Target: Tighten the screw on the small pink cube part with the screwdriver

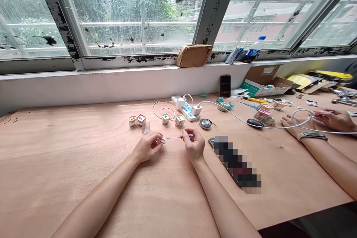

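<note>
My right hand (194,144) is closed round the red and dark handle of a screwdriver (173,138). Its thin metal shaft points left, and the tip reaches a small pale part (163,141). Pinched in the fingers of my left hand (148,146), that part is mostly hidden, so its kind cannot be made out. Just beyond my left hand stands a clear plastic box (145,127). Behind it are a yellow-topped small cube (132,120) and a pink-topped cube (141,119). Farther right sit a green-topped cube (165,119) and another yellowish cube (180,120).
A white power strip (185,108) with plugged chargers and cables lies behind my hands. Right of it are a round silver tin (205,124), a black mouse (255,124) and a phone (232,161). Another person's hands (331,121) work at the right. An open carton (267,81) stands behind.
</note>
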`<action>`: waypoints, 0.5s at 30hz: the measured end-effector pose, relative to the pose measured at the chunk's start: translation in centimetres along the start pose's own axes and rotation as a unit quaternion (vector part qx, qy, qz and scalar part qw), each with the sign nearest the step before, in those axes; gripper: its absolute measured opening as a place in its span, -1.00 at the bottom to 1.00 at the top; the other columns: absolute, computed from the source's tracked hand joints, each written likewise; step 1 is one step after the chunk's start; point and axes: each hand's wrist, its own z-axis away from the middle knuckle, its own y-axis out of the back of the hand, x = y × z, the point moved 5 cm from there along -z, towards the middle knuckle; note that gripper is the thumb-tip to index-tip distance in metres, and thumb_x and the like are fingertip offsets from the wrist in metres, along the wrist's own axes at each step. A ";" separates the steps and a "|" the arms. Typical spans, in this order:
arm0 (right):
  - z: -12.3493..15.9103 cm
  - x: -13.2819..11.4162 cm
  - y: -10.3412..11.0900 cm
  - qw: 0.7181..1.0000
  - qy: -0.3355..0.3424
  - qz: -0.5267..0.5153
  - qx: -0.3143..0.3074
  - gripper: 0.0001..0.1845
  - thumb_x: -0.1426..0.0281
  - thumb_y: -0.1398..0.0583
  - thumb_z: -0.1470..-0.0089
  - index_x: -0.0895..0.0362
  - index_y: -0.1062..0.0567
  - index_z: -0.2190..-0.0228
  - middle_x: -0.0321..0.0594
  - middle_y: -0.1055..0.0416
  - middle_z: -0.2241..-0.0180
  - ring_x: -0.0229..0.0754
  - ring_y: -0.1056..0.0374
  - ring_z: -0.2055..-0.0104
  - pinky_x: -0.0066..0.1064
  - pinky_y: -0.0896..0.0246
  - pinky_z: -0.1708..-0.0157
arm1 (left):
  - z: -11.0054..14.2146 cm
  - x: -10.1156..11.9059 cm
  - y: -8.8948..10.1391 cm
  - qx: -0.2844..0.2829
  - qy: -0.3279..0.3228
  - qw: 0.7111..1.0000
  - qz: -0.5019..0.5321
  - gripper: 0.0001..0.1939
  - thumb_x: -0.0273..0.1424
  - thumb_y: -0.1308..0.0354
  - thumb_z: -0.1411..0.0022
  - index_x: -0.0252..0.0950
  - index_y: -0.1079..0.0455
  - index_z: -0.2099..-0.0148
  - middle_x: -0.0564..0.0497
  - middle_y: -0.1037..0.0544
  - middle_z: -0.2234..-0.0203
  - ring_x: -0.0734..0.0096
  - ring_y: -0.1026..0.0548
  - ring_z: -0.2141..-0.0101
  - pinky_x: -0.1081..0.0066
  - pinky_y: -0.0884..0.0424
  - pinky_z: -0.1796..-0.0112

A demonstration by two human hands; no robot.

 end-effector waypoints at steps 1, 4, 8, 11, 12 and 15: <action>0.0 0.0 0.0 1.000 0.000 0.002 0.000 -0.80 0.26 -0.19 -0.09 0.16 -0.44 0.38 -0.28 -0.37 0.51 -0.23 -0.38 0.51 -0.47 -0.25 0.51 | 0.0 0.0 0.0 0.000 0.000 1.000 -0.002 -0.84 -0.38 -0.12 -0.27 -0.30 -0.39 0.12 -0.10 -0.47 0.11 0.56 -0.43 0.36 0.59 -0.44 0.40; 0.0 0.1 0.1 1.000 -0.003 0.004 0.001 -0.81 0.28 -0.19 -0.08 0.16 -0.44 0.36 -0.29 -0.37 0.52 -0.22 -0.39 0.51 -0.47 -0.24 0.53 | 0.0 0.1 0.1 0.002 0.005 1.000 -0.007 -0.85 -0.38 -0.12 -0.27 -0.30 -0.39 0.12 -0.09 -0.47 0.10 0.56 -0.44 0.35 0.58 -0.46 0.37; 0.0 0.1 0.2 1.000 -0.010 0.003 0.003 -0.82 0.28 -0.18 -0.07 0.15 -0.44 0.35 -0.29 -0.38 0.52 -0.21 -0.40 0.51 -0.47 -0.23 0.54 | 0.0 0.2 0.1 -0.001 0.005 1.000 -0.005 -0.85 -0.38 -0.12 -0.27 -0.30 -0.38 0.13 -0.09 -0.47 0.11 0.55 -0.45 0.34 0.57 -0.47 0.36; 0.0 0.0 0.2 1.000 -0.007 0.003 0.006 -0.82 0.29 -0.18 -0.07 0.15 -0.44 0.35 -0.29 -0.38 0.53 -0.21 -0.40 0.51 -0.47 -0.25 0.54 | 0.0 0.2 0.1 -0.002 0.006 1.000 -0.001 -0.86 -0.37 -0.11 -0.27 -0.30 -0.38 0.13 -0.08 -0.46 0.11 0.56 -0.45 0.34 0.58 -0.46 0.37; 0.0 -0.1 0.2 1.000 -0.006 0.001 0.007 -0.82 0.29 -0.18 -0.06 0.16 -0.44 0.35 -0.29 -0.37 0.53 -0.21 -0.40 0.51 -0.47 -0.25 0.53 | 0.0 0.1 0.1 -0.001 0.009 1.000 0.000 -0.86 -0.37 -0.11 -0.27 -0.29 -0.38 0.13 -0.08 -0.46 0.11 0.56 -0.44 0.34 0.58 -0.46 0.36; 0.0 -0.3 0.2 1.000 -0.008 -0.001 0.008 -0.82 0.29 -0.18 -0.05 0.16 -0.44 0.36 -0.29 -0.37 0.54 -0.21 -0.40 0.51 -0.46 -0.26 0.53 | 0.1 0.0 0.0 -0.002 0.024 1.000 0.008 -0.81 -0.37 -0.11 -0.27 -0.28 -0.36 0.07 -0.07 -0.47 0.15 0.54 -0.46 0.32 0.56 -0.48 0.32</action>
